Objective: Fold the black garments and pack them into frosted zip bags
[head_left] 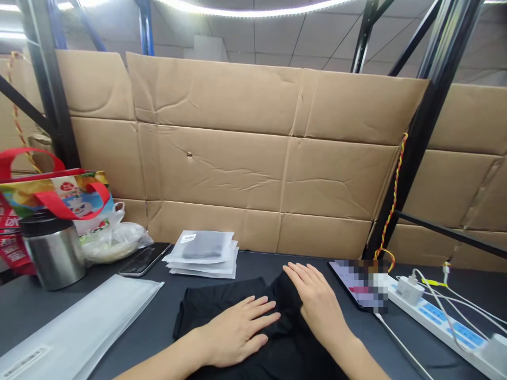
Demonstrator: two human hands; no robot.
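A black garment (222,298) lies partly folded on the dark table in front of me. Flat on its middle rests my left hand (240,330), fingers spread and pointing right. My right hand (317,301) lies over a raised fold at the garment's upper right, its fingers stretched out and angled up to the left. Whether any cloth is held beneath the right palm is hidden. Behind the garment sits a small stack of frosted plastic packets (206,250), the top one holding something dark. Longer frosted bags (79,327) with a barcode label lie at the left.
On the left of the table (158,295) stand a steel flask (55,253), a colourful bag (75,195), a clear plastic bag (119,240) and a dark phone (144,259). At the right are a lit tablet (348,279) and a power strip (435,319) with white cables. Cardboard (222,158) forms the back wall.
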